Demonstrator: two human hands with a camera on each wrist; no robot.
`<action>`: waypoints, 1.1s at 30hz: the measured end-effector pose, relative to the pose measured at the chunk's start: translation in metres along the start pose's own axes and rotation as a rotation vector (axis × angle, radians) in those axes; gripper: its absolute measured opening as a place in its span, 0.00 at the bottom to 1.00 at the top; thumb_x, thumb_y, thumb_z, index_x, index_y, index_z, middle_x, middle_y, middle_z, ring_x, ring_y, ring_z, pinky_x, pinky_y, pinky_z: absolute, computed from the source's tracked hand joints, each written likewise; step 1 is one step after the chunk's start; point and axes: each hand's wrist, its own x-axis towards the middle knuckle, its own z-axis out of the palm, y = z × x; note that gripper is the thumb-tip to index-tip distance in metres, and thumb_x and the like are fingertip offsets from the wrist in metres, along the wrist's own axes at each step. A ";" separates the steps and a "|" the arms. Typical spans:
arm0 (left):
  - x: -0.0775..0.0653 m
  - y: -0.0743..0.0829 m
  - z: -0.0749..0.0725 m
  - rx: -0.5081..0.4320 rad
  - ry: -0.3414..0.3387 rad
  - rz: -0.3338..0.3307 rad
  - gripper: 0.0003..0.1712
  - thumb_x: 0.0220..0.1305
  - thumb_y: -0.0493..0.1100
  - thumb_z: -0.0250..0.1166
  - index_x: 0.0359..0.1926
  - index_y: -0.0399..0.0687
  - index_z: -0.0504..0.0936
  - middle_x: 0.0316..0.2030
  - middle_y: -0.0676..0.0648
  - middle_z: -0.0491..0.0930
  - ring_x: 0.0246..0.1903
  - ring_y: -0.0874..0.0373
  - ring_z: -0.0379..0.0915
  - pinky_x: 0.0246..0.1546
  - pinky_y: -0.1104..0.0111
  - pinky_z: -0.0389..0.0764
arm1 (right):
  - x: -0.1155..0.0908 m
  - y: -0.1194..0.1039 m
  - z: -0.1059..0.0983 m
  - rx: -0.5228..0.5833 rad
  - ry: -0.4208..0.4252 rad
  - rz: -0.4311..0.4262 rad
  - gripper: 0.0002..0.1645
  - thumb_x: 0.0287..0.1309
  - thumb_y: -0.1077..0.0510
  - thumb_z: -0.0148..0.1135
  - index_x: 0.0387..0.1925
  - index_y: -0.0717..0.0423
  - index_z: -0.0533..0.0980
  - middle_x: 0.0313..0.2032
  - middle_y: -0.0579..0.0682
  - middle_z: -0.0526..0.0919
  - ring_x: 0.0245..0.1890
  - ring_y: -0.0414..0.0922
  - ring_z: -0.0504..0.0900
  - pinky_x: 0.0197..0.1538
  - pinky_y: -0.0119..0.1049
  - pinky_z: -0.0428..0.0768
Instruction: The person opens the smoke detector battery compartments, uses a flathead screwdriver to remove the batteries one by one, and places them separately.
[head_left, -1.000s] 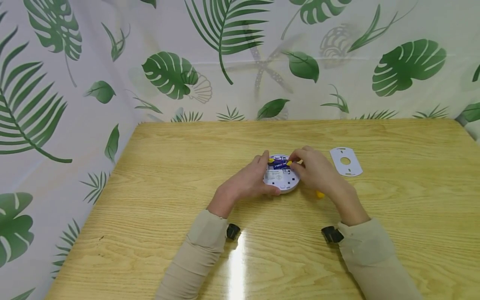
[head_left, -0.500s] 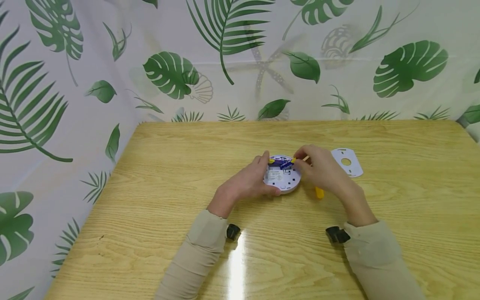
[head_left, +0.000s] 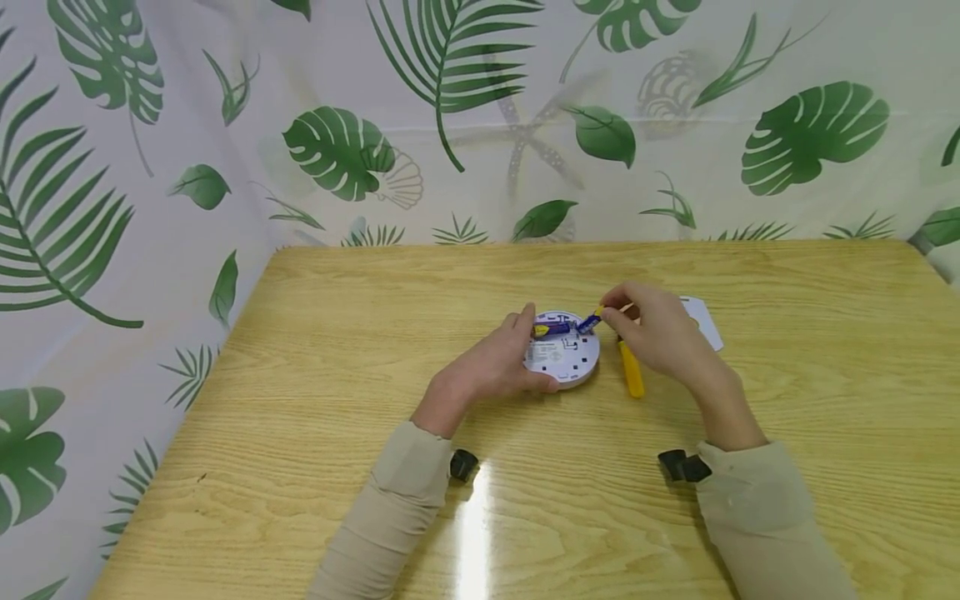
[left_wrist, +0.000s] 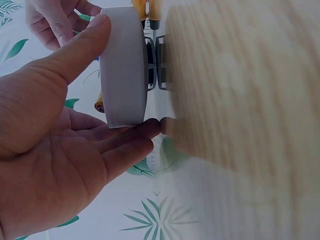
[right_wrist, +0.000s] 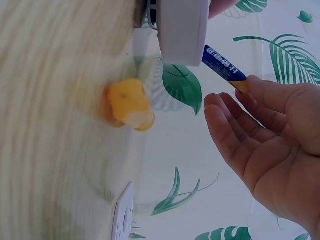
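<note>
A round white smoke detector lies back side up on the wooden table. My left hand grips its left edge, thumb on the near side and fingers on the far side. In the recess on its back sits one purple-and-yellow battery, its left end tipped up toward my fingers. My right hand pinches a second battery by its yellow end, between thumb and fingertip. This battery slants up at the detector's right edge. The right wrist view shows its blue printed side.
A screwdriver with a yellow handle lies just right of the detector, below my right hand. Further right lies a flat white mounting plate, partly hidden by that hand. A leaf-patterned cloth hangs behind the table.
My right hand has moved right and lifted the second battery's end out of the recess. The first battery has tilted. More of the screwdriver shows; the left hand stays put.
</note>
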 end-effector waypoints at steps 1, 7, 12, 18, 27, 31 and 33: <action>0.000 0.000 0.000 0.000 0.000 -0.002 0.66 0.59 0.57 0.72 0.79 0.40 0.35 0.76 0.36 0.48 0.71 0.51 0.56 0.71 0.64 0.58 | 0.000 0.001 -0.001 0.002 0.005 0.003 0.15 0.74 0.57 0.52 0.52 0.65 0.75 0.48 0.62 0.81 0.48 0.57 0.79 0.47 0.51 0.78; 0.000 0.000 0.000 0.003 0.000 -0.014 0.66 0.59 0.58 0.72 0.79 0.41 0.35 0.76 0.37 0.48 0.71 0.52 0.55 0.71 0.64 0.58 | -0.003 0.007 -0.008 0.000 0.082 -0.026 0.15 0.73 0.57 0.53 0.50 0.66 0.76 0.45 0.62 0.83 0.44 0.56 0.81 0.42 0.46 0.78; -0.001 0.000 0.001 0.004 0.001 -0.010 0.66 0.59 0.58 0.72 0.79 0.41 0.35 0.77 0.37 0.47 0.73 0.52 0.53 0.72 0.64 0.56 | -0.005 0.019 -0.013 0.045 0.137 -0.028 0.15 0.72 0.58 0.55 0.49 0.67 0.77 0.41 0.63 0.84 0.38 0.55 0.83 0.34 0.34 0.79; -0.001 0.000 0.001 0.010 0.000 -0.007 0.65 0.60 0.57 0.71 0.79 0.40 0.35 0.76 0.37 0.47 0.72 0.51 0.54 0.72 0.64 0.56 | -0.010 0.031 -0.022 0.084 0.126 0.052 0.16 0.72 0.60 0.52 0.51 0.70 0.76 0.41 0.67 0.83 0.33 0.56 0.84 0.29 0.32 0.81; -0.002 0.001 0.001 -0.004 0.001 -0.018 0.65 0.60 0.57 0.71 0.79 0.41 0.34 0.77 0.37 0.46 0.73 0.51 0.53 0.72 0.64 0.56 | -0.006 0.052 -0.020 -0.121 -0.061 0.141 0.16 0.68 0.60 0.53 0.46 0.71 0.78 0.35 0.63 0.83 0.26 0.47 0.78 0.27 0.38 0.75; -0.002 0.001 0.001 -0.008 0.001 -0.017 0.65 0.60 0.57 0.72 0.79 0.41 0.35 0.77 0.37 0.46 0.73 0.51 0.53 0.72 0.63 0.56 | -0.005 0.058 -0.018 -0.156 -0.097 0.138 0.15 0.68 0.61 0.55 0.45 0.71 0.79 0.38 0.65 0.82 0.32 0.52 0.80 0.29 0.39 0.77; -0.002 0.001 0.001 -0.010 0.000 -0.018 0.65 0.60 0.57 0.72 0.79 0.42 0.34 0.77 0.37 0.46 0.73 0.51 0.53 0.72 0.63 0.56 | -0.004 0.060 -0.017 -0.170 -0.108 0.131 0.14 0.67 0.61 0.56 0.43 0.70 0.79 0.37 0.64 0.83 0.33 0.53 0.80 0.30 0.39 0.77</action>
